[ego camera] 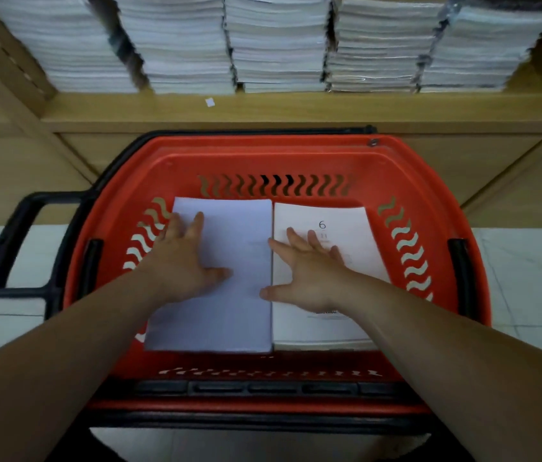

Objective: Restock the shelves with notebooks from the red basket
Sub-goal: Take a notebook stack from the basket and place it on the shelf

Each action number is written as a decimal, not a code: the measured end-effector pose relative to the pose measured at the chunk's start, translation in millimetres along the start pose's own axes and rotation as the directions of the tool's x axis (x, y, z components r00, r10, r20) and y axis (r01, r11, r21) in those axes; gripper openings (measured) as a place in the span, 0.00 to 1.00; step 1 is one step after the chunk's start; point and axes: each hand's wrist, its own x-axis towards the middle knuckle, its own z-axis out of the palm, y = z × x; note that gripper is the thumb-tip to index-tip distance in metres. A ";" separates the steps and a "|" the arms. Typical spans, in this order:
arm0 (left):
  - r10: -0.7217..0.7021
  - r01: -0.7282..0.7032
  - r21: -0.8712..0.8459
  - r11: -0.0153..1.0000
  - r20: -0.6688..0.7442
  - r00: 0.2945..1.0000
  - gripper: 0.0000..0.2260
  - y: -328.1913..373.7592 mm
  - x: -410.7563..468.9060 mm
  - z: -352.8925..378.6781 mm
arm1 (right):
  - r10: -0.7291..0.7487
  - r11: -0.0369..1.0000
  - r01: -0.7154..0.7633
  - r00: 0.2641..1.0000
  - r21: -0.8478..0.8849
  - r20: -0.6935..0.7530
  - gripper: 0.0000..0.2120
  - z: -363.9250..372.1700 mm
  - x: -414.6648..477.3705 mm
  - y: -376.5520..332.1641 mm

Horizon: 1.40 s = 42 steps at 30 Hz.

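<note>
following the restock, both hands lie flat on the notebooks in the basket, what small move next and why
Probably curl the left hand round the edge of the left notebook stack to lift some. Both hands lie flat, gripping nothing yet; the right hand rests on the right stack in the red basket.

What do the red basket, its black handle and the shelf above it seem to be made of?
The red basket looks like moulded plastic, smooth with a slight sheen; wavy slots are cut through its walls. Its black handle seems matte plastic, possibly coated metal. The shelf looks like pale wood or wood-look laminate: a flat, even tan surface, grain too blurred to tell.
</note>
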 end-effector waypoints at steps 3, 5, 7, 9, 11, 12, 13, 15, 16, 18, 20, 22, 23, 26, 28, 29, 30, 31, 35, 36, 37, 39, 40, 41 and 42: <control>-0.095 0.094 -0.138 0.986 -0.004 0.995 0.56 -7.4 1.9 1.4 | -0.035 0.999 0.035 0.999 -0.033 -0.001 0.48 9.6 10.3 -7.6; -0.114 0.117 -0.232 0.966 0.025 0.993 0.56 -8.5 7.5 5.3 | -0.019 0.997 0.018 1.000 -0.069 -0.021 0.50 15.2 15.7 -5.9; -0.141 0.140 -0.345 0.928 0.023 0.990 0.56 -10.3 12.5 8.6 | -0.007 0.997 0.004 0.999 -0.083 -0.031 0.51 18.4 19.3 -4.0; -0.152 0.134 -0.444 0.886 -0.005 0.988 0.56 -11.7 16.0 7.0 | 0.009 0.997 -0.012 0.999 -0.074 -0.042 0.53 18.1 21.0 -3.8; -0.143 0.124 -0.477 0.870 -0.002 0.990 0.53 -13.4 18.3 4.7 | 0.026 0.998 -0.029 0.999 -0.050 -0.047 0.54 15.4 22.5 -4.9; -0.129 0.113 -0.479 0.871 -0.001 0.992 0.52 -14.3 19.0 4.0 | 0.033 0.999 -0.035 0.998 -0.033 -0.046 0.54 13.9 22.9 -5.4; -0.117 0.101 -0.473 0.875 -0.005 0.993 0.51 -15.4 18.8 3.4 | 0.038 0.999 -0.039 0.998 -0.020 -0.046 0.54 12.6 23.2 -5.2; -0.109 0.084 -0.457 0.886 -0.030 0.994 0.50 -20.0 21.3 4.4 | 0.051 0.999 -0.051 0.997 -0.007 -0.051 0.55 10.6 23.1 -4.0; -0.110 0.078 -0.455 0.887 -0.045 0.993 0.49 -22.4 23.1 5.7 | 0.060 0.998 -0.060 0.997 -0.001 -0.054 0.55 9.9 22.7 -3.7; -0.127 0.080 -0.487 0.869 -0.063 0.990 0.46 -25.2 24.8 6.9 | 0.087 0.996 -0.087 0.994 0.008 -0.062 0.56 7.7 21.1 -4.3; -0.151 0.079 -0.548 0.833 -0.088 0.985 0.43 -24.8 21.9 5.3 | 0.127 0.992 -0.127 0.988 0.003 -0.082 0.58 2.8 18.6 -6.8; -0.172 0.070 -0.617 0.784 -0.108 0.979 0.42 -24.9 18.3 3.5 | 0.169 0.985 -0.172 0.979 -0.024 -0.111 0.57 -2.1 15.3 -9.8; -0.175 0.057 -0.651 0.757 -0.118 0.977 0.43 -25.0 17.8 3.5 | 0.185 0.981 -0.192 0.974 -0.041 -0.133 0.56 -3.3 13.9 -11.2; -0.154 0.037 -0.676 0.736 -0.113 0.982 0.44 -22.4 16.8 2.7 | 0.205 0.972 -0.222 0.961 -0.076 -0.186 0.52 -2.8 10.3 -14.9; -0.146 0.048 -0.658 0.752 -0.094 0.985 0.46 -21.7 18.7 2.3 | 0.206 0.973 -0.220 0.963 -0.064 -0.177 0.50 -1.7 9.2 -15.7; -0.132 0.038 -0.669 0.742 -0.091 0.987 0.47 -21.3 19.5 1.5 | 0.204 0.975 -0.215 0.965 -0.051 -0.163 0.49 -1.8 9.0 -15.7; -0.116 0.028 -0.673 0.739 -0.085 0.990 0.48 -21.3 20.0 2.3 | 0.202 0.977 -0.210 0.967 -0.034 -0.152 0.48 -2.5 8.9 -15.4; -0.101 0.017 -0.671 0.742 -0.086 0.991 0.49 -21.7 20.4 3.2 | 0.198 0.979 -0.203 0.969 -0.015 -0.146 0.47 -3.5 8.5 -14.8; -0.070 0.017 -0.580 0.814 -0.069 0.995 0.44 -19.8 21.0 3.4 | 0.158 0.987 -0.157 0.983 0.018 -0.093 0.34 -8.6 3.9 -12.2; -0.068 0.035 -0.532 0.846 -0.043 0.997 0.42 -18.0 20.7 3.5 | 0.145 0.989 -0.143 0.986 0.023 -0.083 0.31 -9.8 2.9 -10.9; -0.056 0.039 -0.483 0.875 -0.020 0.998 0.41 -15.5 20.3 3.9 | 0.127 0.992 -0.125 0.989 0.031 -0.074 0.28 -10.3 2.0 -9.2; -0.029 0.046 -0.370 0.928 0.052 0.998 0.41 -12.6 19.3 3.9 | 0.080 0.996 -0.077 0.995 0.047 -0.060 0.20 -10.7 0.2 -5.3; -0.020 0.044 -0.327 0.944 0.075 0.997 0.42 -12.5 18.6 3.8 | 0.058 0.997 -0.055 0.997 0.045 -0.054 0.16 -10.8 -0.9 -2.9; -0.015 0.040 -0.310 0.950 0.081 0.997 0.42 -12.7 19.3 3.6 | 0.041 0.999 -0.039 0.998 0.035 -0.049 0.13 -11.1 -2.0 -0.6; -0.019 0.043 -0.306 0.951 0.081 0.997 0.42 -12.5 19.3 2.8 | 0.028 0.999 -0.027 0.999 0.017 -0.042 0.11 -11.8 -3.6 1.2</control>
